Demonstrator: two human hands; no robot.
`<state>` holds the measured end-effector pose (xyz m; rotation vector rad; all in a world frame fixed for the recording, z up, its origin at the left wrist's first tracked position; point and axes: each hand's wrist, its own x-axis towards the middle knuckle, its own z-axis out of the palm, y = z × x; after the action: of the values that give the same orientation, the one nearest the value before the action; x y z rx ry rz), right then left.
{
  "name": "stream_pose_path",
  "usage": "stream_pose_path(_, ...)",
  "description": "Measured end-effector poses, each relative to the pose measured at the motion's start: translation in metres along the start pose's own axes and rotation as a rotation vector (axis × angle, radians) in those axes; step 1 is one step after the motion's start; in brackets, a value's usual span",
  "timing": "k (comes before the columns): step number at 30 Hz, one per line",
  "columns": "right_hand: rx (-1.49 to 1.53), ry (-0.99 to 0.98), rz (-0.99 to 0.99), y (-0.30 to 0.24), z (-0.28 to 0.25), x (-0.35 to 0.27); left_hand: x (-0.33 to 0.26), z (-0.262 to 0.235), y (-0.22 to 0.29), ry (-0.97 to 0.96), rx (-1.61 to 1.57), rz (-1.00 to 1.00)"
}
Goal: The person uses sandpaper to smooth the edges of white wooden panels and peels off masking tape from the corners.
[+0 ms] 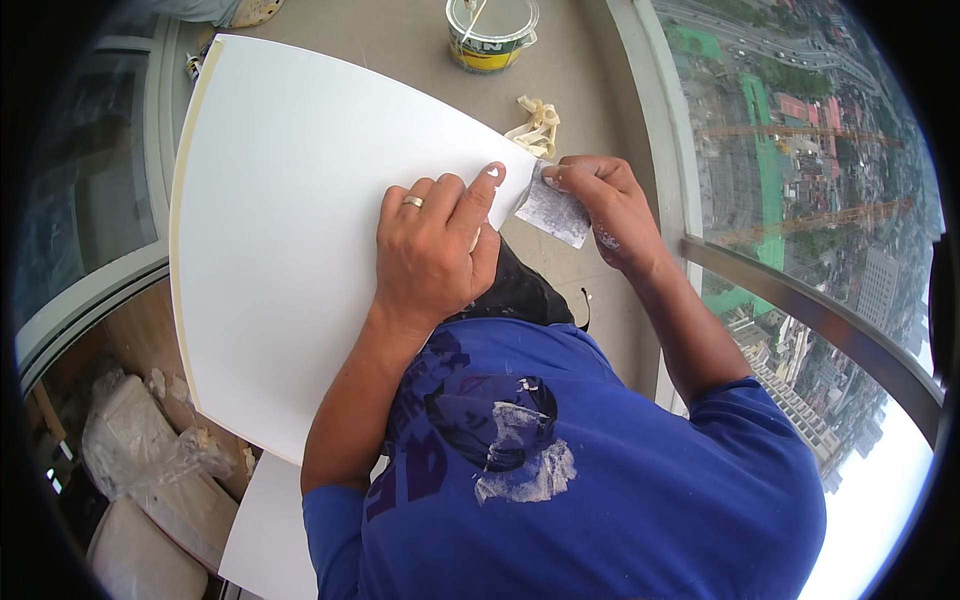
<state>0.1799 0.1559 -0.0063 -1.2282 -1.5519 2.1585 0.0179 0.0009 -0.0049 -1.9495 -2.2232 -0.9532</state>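
A large white board (280,190) spreads out in front of me and to my left, with a pale yellowish strip along its left edge. My left hand (435,240) rests near its right edge, fingers bent over the top face and thumb down by the edge. White smears mark the index fingertip, and a ring is on one finger. At the board's right corner, my right hand (610,205) pinches a small grey sheet of sandpaper (555,212), dusted white. The sandpaper's upper end meets the corner; whether it presses there I cannot tell.
A paint bucket (490,45) with a stick in it stands on the floor ahead, near crumpled masking tape (537,125). A railing (830,315) and glass run along my right, above a city view. Plastic-wrapped items (140,440) lie at lower left, near another white panel (275,530).
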Motion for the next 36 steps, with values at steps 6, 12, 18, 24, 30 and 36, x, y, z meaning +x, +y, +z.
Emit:
stream_pose_path(6,0.005,-0.004,0.031,-0.001,0.002,0.006,0.0,0.004,-0.002,0.012,0.011,0.015)
stream_pose_path(12,-0.019,-0.03,0.016,0.0,0.002,0.014,0.001,0.005,-0.002,0.022,0.005,0.014)
stream_pose_path(18,-0.047,0.006,0.049,0.0,-0.002,0.006,0.001,0.004,-0.001,0.006,0.008,0.01)
stream_pose_path(24,-0.007,-0.031,0.035,-0.001,0.003,0.015,0.002,0.005,-0.003,0.007,-0.002,0.005)
stream_pose_path(30,-0.08,0.01,0.036,0.0,-0.026,0.008,0.001,0.001,-0.002,0.02,-0.004,0.006)
stream_pose_path(36,-0.107,-0.083,-0.064,-0.016,-0.017,-0.002,0.002,-0.002,-0.002,0.006,-0.001,0.003)
